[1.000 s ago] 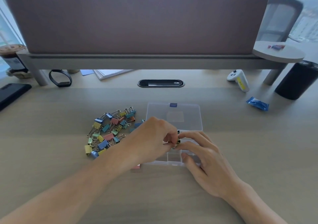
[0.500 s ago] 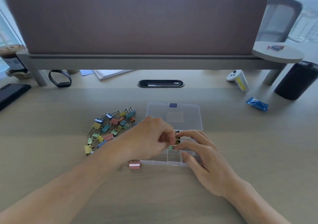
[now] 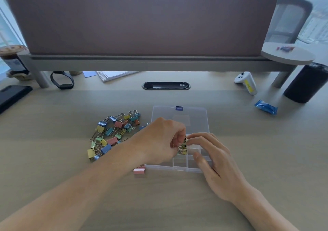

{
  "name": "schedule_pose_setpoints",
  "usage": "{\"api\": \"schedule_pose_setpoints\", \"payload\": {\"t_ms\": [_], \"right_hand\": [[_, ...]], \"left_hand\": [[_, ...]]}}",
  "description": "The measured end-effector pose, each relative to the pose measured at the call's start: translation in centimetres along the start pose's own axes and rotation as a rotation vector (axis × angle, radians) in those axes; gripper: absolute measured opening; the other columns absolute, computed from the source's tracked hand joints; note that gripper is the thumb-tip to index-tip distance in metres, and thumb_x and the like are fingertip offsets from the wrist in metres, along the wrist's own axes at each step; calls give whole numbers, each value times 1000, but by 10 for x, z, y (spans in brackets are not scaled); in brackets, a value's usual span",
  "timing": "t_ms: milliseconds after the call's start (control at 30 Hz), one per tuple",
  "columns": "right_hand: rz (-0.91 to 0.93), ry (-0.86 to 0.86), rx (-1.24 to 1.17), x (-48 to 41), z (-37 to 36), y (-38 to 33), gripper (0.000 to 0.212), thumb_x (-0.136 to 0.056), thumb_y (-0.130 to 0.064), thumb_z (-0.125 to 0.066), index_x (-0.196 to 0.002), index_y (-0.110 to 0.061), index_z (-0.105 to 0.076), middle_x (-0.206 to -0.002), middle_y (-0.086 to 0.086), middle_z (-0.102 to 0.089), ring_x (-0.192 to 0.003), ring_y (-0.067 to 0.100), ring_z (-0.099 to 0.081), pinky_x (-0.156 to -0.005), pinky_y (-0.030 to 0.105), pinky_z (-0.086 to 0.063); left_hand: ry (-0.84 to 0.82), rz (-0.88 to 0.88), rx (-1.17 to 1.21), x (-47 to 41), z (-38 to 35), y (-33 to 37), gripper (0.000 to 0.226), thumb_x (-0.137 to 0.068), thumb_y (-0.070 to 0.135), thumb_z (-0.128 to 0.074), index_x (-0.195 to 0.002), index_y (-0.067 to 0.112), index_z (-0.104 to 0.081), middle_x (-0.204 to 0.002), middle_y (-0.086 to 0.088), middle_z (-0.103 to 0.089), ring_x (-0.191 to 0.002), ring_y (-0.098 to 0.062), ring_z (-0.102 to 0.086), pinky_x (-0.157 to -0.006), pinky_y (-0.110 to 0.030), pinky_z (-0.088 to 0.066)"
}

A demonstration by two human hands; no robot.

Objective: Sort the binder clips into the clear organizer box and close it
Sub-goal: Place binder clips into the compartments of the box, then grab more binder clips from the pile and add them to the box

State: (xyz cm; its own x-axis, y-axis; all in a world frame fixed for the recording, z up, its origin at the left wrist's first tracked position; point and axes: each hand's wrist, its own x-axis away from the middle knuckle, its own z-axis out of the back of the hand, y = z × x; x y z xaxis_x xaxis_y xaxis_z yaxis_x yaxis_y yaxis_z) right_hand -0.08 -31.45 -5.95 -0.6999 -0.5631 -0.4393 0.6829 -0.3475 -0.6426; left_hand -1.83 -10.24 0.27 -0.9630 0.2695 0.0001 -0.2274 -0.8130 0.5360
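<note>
Pinching yellow clips (image 3: 182, 150) inside the box (image 3: 179, 167), centre frame.
Done with curled left grip (image 3: 163, 140); right grip (image 3: 217, 161) laid on box, fingers straight; other clips (image 3: 113, 133) heaped left of it on counter (image 3: 266, 151).

Colourful clips (image 3: 113, 135) beside open organizer (image 3: 179, 167)

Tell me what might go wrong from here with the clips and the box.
1. The yellow clips that the left hand pinches over the box may snag together and land in a wrong compartment.
2. The pink clip beside the box's near corner, apart from the pile, is easily overlooked.
</note>
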Motion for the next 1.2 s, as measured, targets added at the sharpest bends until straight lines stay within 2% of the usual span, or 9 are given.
{"api": "schedule_pose_setpoints", "payload": {"t_ms": [167,400,600,733,833,967,1067,1200], "right_hand": [[31,-19,98,-1,-4,2,20,-97,-13,-60,-108,-24,-73,-123,-21,-64,-121,9,-60,-94,32,-52],[40,-99,147,0,-5,3,20,-97,-20,-57,-108,-26,-73,-128,-22,-61,-125,9,-55,-98,32,-50],[38,-103,166,0,-6,2,23,-97,-22,-53,-108,-27,-73,-133,-21,-59,-127,8,-53,-101,31,-47],[38,-96,206,1,-8,3,25,-100,-25,-49,-106,-25,-73,-134,-18,-59,-127,9,-53,-101,32,-47],[44,-111,237,2,-8,4,27,-102,-28,-47,-108,-25,-73,-137,-15,-57,-129,11,-52,-102,32,-47],[53,-121,276,3,-8,1,28,-104,-31,-44,-110,-26,-71,-138,-15,-56,-130,11,-51,-104,29,-46],[47,-118,279,3,-8,1,28,-104,-32,-43,-109,-28,-71,-138,-16,-56,-129,10,-51,-103,27,-46],[52,-104,279,2,-8,2,25,-103,-29,-46,-106,-27,-70,-136,-15,-56,-126,10,-52,-100,25,-46]], "left_hand": [[-26,24,-39,-4,1,4,21,-76,10,-69,-86,27,-62,-77,11,-66,-72,-6,-64,-68,-29,-57],[-55,48,-111,-11,4,9,21,-75,14,-73,-81,28,-58,-76,12,-64,-71,-6,-62,-60,-23,-50],[-69,72,-65,-14,5,5,23,-78,14,-77,-84,30,-61,-78,11,-68,-72,-3,-63,-64,-19,-50],[-58,94,2,-12,9,1,11,-85,21,-76,-89,27,-67,-80,9,-71,-75,-4,-66,-71,-24,-55],[12,132,60,-10,25,-9,10,-92,19,-71,-88,28,-66,-82,8,-73,-77,-5,-69,-76,-26,-56],[139,237,-18,-4,54,-35,15,-95,16,-67,-90,30,-65,-90,10,-70,-81,-3,-65,-71,-20,-47],[31,290,-173,3,66,-50,20,-92,13,-69,-89,32,-66,-91,12,-67,-83,0,-61,-67,-16,-41],[-89,322,-244,7,62,-52,18,-86,15,-77,-91,31,-70,-90,11,-69,-83,-5,-65,-73,-23,-51]]}}
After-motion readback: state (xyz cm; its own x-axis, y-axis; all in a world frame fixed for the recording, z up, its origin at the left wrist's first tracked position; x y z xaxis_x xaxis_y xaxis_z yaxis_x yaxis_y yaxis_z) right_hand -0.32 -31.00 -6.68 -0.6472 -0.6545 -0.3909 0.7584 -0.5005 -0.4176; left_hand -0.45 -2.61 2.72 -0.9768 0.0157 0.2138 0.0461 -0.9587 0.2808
